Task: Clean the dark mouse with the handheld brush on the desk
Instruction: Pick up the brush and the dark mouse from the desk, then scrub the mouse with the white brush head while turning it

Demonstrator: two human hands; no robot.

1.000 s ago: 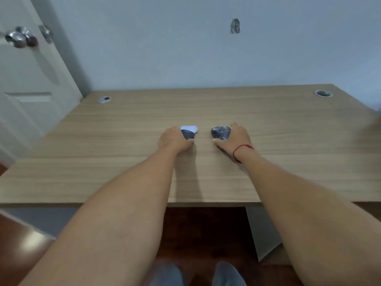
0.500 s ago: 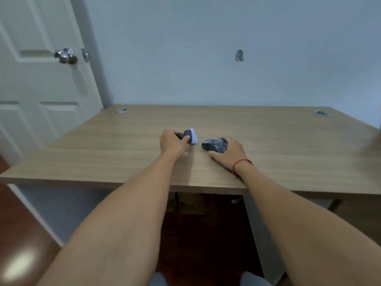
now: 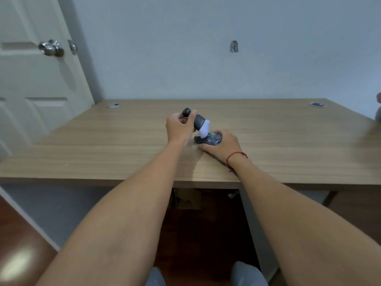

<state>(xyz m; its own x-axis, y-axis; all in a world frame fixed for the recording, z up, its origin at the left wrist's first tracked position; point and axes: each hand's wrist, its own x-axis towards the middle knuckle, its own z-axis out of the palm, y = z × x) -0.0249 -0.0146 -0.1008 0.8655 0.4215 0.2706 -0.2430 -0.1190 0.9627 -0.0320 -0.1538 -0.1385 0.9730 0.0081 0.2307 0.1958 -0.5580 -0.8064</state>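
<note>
Item: one dark rounded plastic mouse [image 3: 209, 139], lying mid-way across the light wood-grain surface [image 3: 288, 141] | Right hand [image 3: 221, 146] is gripping the mouse's near side | Left hand [image 3: 178, 127], just left of the mouse, is clasping one grey handheld brush with white bristles [image 3: 199, 125], its long axis tilting down-right, bristles touching the mouse top | Count: one mouse, one brush, two hands.

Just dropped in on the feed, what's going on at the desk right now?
A person is cleaning a dark mouse on the wooden desk. The left hand grips a handheld brush by its dark handle, tilted so the white bristle tip points down onto the mouse's top. The right hand rests over the mouse's right side, steadying it on the desk. Whether the bristles actually touch the mouse is hard to tell from this view.
</note>
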